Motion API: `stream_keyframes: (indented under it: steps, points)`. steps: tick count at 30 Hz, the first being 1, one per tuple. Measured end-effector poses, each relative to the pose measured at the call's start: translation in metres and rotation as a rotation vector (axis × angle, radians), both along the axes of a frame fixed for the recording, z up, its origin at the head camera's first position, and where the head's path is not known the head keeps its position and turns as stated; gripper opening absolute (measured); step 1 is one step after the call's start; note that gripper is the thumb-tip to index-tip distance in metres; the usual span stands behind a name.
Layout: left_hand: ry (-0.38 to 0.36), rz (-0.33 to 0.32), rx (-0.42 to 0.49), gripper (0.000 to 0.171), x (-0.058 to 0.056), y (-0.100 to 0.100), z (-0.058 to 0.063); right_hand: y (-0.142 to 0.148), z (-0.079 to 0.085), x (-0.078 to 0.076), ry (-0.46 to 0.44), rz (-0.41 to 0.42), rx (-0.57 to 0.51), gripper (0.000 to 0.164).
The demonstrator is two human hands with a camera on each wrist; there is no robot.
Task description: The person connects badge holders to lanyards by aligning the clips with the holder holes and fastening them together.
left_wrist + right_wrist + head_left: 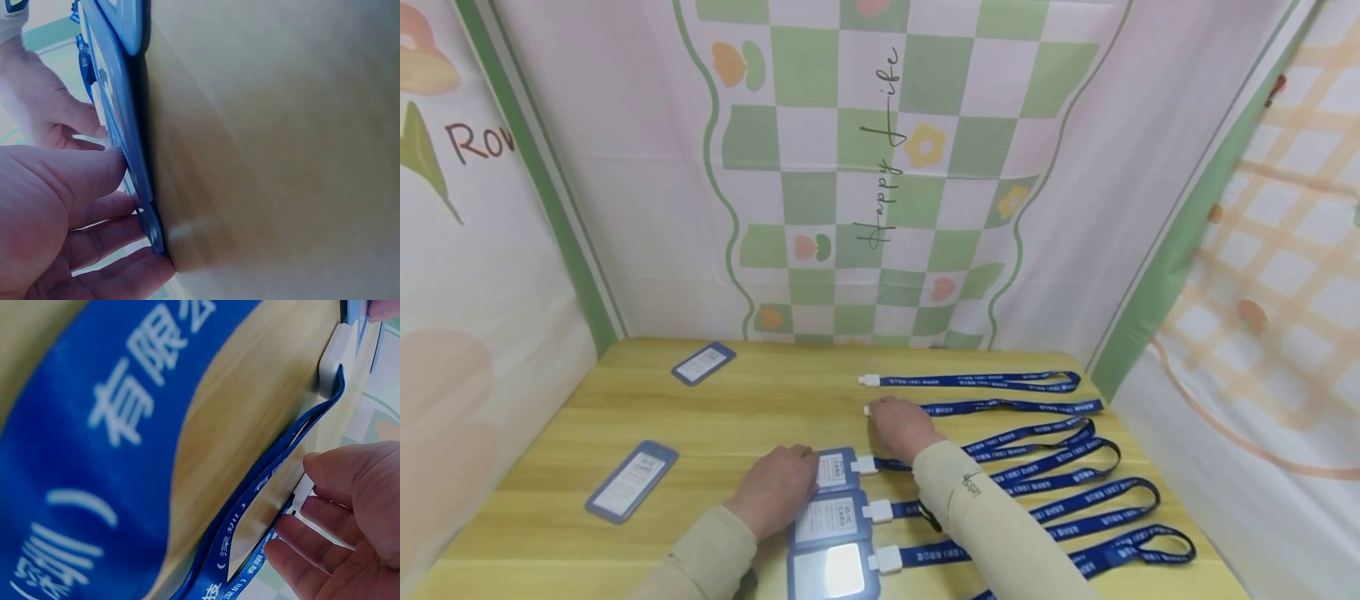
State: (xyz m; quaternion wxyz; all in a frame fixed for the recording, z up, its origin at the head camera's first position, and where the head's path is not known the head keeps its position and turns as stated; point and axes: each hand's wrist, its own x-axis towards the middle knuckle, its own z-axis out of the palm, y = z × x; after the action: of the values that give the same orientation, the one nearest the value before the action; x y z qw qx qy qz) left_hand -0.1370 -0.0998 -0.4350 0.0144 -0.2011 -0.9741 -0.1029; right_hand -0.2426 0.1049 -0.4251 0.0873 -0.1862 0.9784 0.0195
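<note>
My left hand (777, 492) rests at the left edge of the uppermost blue card holder (838, 471) in a column of three. In the left wrist view its thumb (100, 172) touches the holder's rim, with the fingers fairly straight along the edge. My right hand (901, 427) pinches the white clip (304, 489) of a blue lanyard (985, 407) between thumb and fingers. That lanyard stretches to the right. Below it, white clips (877, 511) join the three holders to other folded blue lanyards (1022, 475), partly hidden under my right sleeve.
Two loose card holders lie on the left of the wooden table (542, 517): one near the back (703, 363), one closer (632, 481). Along the back right lies another lanyard (970, 381) with a white clip. Patterned cloth walls (865, 167) enclose the table.
</note>
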Motion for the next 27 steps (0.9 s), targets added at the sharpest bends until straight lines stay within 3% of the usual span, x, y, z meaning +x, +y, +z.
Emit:
stream_keyframes:
  steps: [15,27]
  points:
    - [0.018,-0.014,-0.03,0.036,0.0017,-0.0001,0.0012,-0.0005,-0.0001,0.0018,0.04,0.006,-0.028,0.014]
    - [0.033,-0.025,-0.034,0.036,0.0008,-0.0001,-0.0004,-0.0037,-0.0013,0.0008,0.063,-0.003,-0.05,0.011]
